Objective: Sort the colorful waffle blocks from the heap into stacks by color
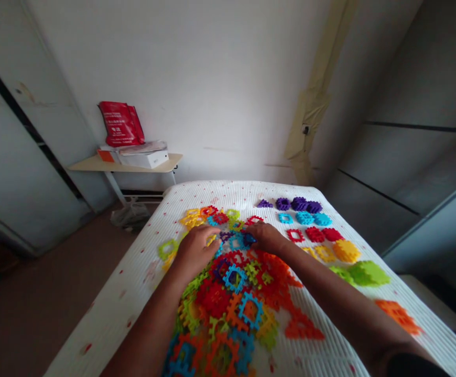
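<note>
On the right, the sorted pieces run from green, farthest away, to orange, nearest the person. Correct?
Not quite: the head view shows purple pieces farthest away, not green; the sorted orange pieces are nearest, as you said.

Right grip blurred, perhaps part-hidden

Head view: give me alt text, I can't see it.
A person's left hand and right hand are among multicoloured notched plastic building pieces heaped on a white spotted cloth. To the right, similar pieces lie in rows by colour, purple farthest, orange nearest. Beyond, at left, a small table bears a red bag.
</note>
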Tool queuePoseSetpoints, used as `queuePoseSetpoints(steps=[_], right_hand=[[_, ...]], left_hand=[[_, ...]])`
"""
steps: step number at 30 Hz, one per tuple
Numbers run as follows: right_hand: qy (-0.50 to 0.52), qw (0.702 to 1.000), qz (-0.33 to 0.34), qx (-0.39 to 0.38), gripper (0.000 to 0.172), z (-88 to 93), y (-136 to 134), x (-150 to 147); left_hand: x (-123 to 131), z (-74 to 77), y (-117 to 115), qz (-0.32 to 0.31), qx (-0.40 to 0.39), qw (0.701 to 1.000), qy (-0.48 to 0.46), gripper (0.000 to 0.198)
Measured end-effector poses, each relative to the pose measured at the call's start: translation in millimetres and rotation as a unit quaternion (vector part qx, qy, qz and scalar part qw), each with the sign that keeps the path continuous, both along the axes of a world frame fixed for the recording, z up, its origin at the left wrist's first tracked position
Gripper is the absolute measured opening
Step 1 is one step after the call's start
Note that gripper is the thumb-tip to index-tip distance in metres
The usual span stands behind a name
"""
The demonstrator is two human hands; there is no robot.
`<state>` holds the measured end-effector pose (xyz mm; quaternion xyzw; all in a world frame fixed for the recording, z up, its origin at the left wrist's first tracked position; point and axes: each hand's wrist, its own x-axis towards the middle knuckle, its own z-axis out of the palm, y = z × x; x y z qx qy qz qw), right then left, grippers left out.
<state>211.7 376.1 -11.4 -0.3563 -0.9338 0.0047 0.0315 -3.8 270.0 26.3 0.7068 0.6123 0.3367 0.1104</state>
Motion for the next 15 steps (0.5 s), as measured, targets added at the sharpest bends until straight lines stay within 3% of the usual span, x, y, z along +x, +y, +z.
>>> queuePoseSetpoints(steps=[3, 6, 11, 15], right_hand=[[0.046, 0.999, 0.008, -0.003, 0.042, 3.8, 12, 8], [0.097, 0.994, -0.054, 0.004, 0.044, 20.0, 39, 29], [0.087, 0.978, -0.183, 0.043, 0.05, 48.0, 102, 81], [0.049, 0.967, -0.246, 0.037, 0.055, 45.7, 137, 106]], left_hand=[[1, -31.8, 10, 0.005, -0.033, 0.998, 0.058, 0.035], [3, -52.0, 16, -0.001, -0.064, 0.993, 0.1, 0.043], [4, -64.1, 22, -0.018, -0.089, 0.986, 0.14, 0.046], [2, -65.6, 22, -0.023, -0.099, 0.979, 0.177, 0.045]])
